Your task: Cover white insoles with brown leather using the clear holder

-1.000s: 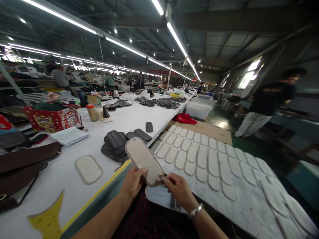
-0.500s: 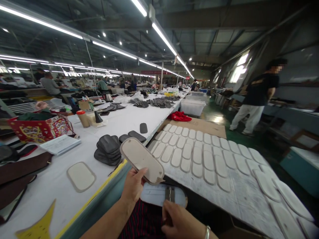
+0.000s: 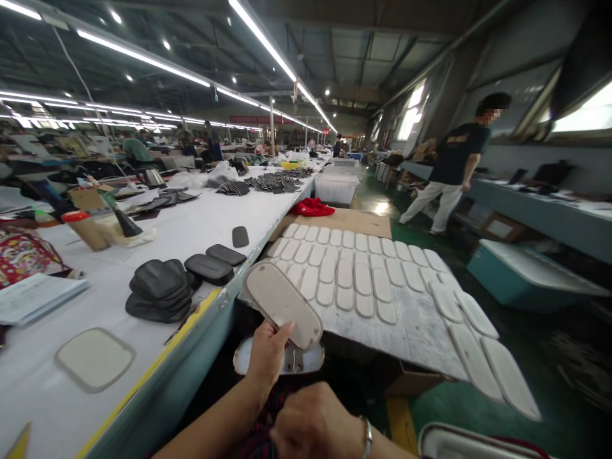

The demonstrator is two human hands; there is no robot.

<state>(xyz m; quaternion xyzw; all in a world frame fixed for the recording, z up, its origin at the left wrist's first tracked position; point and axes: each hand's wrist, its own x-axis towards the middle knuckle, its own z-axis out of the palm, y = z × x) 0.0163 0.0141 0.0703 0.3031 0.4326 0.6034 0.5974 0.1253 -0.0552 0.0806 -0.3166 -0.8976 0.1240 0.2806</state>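
Observation:
My left hand (image 3: 270,354) is closed on the lower edge of a cream, rounded oblong panel (image 3: 282,305) with a grey rim, tilted above my lap. The thumb lies on its pale face. Below the panel, partly covered by it and by the hand, is a whitish oval piece (image 3: 245,358) with a small metal fitting in its middle. My right hand (image 3: 313,417) is curled into a fist close in front of me, with a bracelet at its wrist. Whether it holds anything is hidden. Rows of similar cream panels (image 3: 344,271) lie on a board (image 3: 411,341) to the right.
A white table (image 3: 191,223) with a yellow edge strip runs along the left. On it are stacked dark oval pads (image 3: 160,290), one pale panel (image 3: 95,359) and an orange-lidded cup (image 3: 86,231). A person (image 3: 447,166) stands in the right aisle near a teal bin (image 3: 516,280).
The view has turned right, so the table and board appear farther left. My left hand still holds the panel. My right hand has come lower and nearer, away from the metal fitting.

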